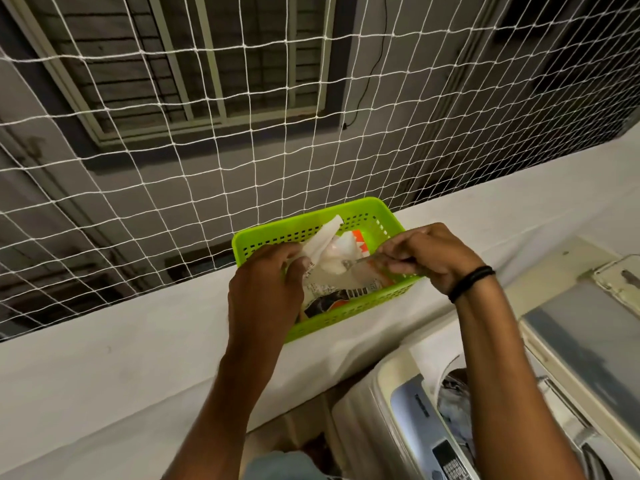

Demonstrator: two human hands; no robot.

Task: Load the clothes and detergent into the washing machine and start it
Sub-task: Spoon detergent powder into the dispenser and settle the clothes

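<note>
Two hands are over a green basket [346,315]. The basket sits on a long white surface [121,358], close to its far edge. Just behind that edge hangs a white net [242,140] with big square holes. Through the net you can see a grey wall and a window with bars [207,64].

In the basket is a detergent packet [332,284]. It is see-through and white, with some orange on it and black stripes like a shop code. Both hands hold it just above the basket. The left hand [266,282] has its fingers curled round the left side of the packet. The right hand [429,252] pinches the packet's top right edge with its fingertips. There is a black band [471,282] on the right wrist. Some white crumpled plastic [327,237] sticks up in the basket behind the hands. I cannot tell if it is part of the same packet.

The washing machine [408,424] stands low on the right, below the white surface and right beside it. Its lid [581,341] is up, so the top is open. Clothes [453,407] lie inside the tub. They look dark and pale blue. The buttons are on a grey strip along the near side of the machine.
</note>
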